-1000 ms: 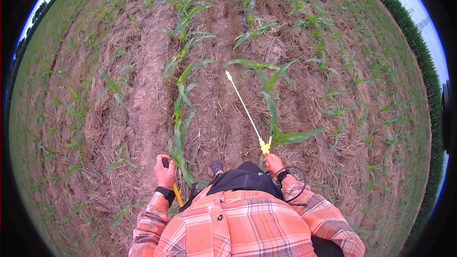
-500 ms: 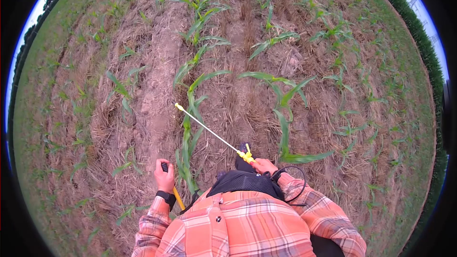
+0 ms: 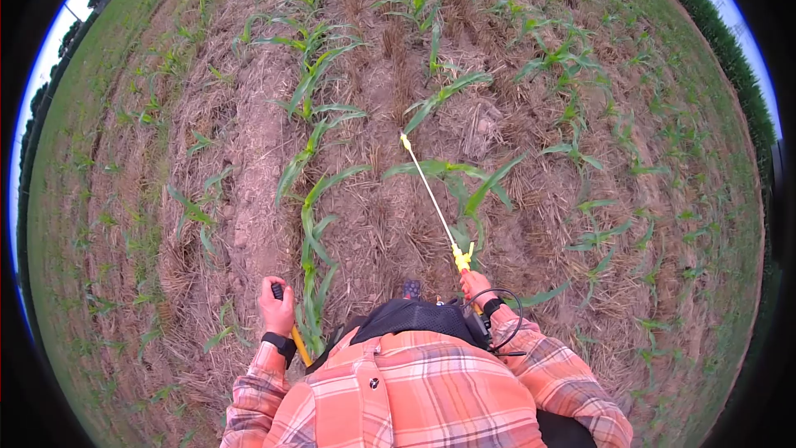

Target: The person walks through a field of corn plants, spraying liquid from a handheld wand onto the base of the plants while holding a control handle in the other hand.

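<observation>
My right hand (image 3: 475, 285) is closed round the handle of a spray wand (image 3: 433, 195), a thin white tube with yellow fittings at both ends. Its yellow nozzle (image 3: 405, 142) points forward over the soil between two rows of young corn plants (image 3: 312, 199). At lower left, my left hand (image 3: 276, 309) grips the black end of a pump lever (image 3: 300, 347) whose yellow shaft runs back toward my side. A black hose (image 3: 519, 315) loops beside my right wrist.
Rows of corn seedlings (image 3: 564, 58) run ahead over bare soil and straw stubble (image 3: 390, 50). A dark mesh bag (image 3: 419, 321) sits at my waist, and one shoe (image 3: 411, 289) shows beyond it. Taller green growth (image 3: 730, 50) lines the field's right edge.
The spray wand has swung from the left corn row to the right, its nozzle now farther forward. My right hand has turned with it. The plants have shifted left and downward in view.
</observation>
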The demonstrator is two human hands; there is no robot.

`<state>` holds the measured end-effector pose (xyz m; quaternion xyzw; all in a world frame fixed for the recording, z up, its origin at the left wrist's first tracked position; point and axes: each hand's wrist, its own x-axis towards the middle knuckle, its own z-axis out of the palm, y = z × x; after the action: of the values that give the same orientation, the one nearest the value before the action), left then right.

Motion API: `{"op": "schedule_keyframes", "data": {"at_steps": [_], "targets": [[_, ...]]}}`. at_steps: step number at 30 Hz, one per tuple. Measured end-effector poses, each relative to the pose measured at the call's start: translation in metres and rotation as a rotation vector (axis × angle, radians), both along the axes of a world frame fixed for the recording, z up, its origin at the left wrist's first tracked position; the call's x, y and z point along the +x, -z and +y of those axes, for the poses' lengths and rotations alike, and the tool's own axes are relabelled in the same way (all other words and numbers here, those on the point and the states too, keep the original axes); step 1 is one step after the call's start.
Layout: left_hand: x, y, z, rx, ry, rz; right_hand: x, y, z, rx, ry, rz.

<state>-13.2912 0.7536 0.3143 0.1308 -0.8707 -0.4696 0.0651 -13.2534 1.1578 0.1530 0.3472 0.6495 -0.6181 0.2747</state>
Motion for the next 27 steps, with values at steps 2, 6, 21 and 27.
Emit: {"op": "schedule_keyframes", "data": {"at_steps": [2,6,21,27], "targets": [[-0.012,-0.001,0.003,0.001,-0.002,0.007,-0.007,0.002,0.015,0.033,0.041,0.006],[-0.034,-0.007,0.002,-0.003,-0.021,0.003,-0.024,0.0,0.036,0.019,0.227,0.046],[-0.191,0.007,-0.067,0.043,-0.006,0.062,-0.167,-0.028,-0.017,0.066,0.392,0.071],[-0.234,0.003,-0.101,0.044,-0.033,0.108,-0.237,-0.034,-0.08,0.115,0.116,0.026]]}}
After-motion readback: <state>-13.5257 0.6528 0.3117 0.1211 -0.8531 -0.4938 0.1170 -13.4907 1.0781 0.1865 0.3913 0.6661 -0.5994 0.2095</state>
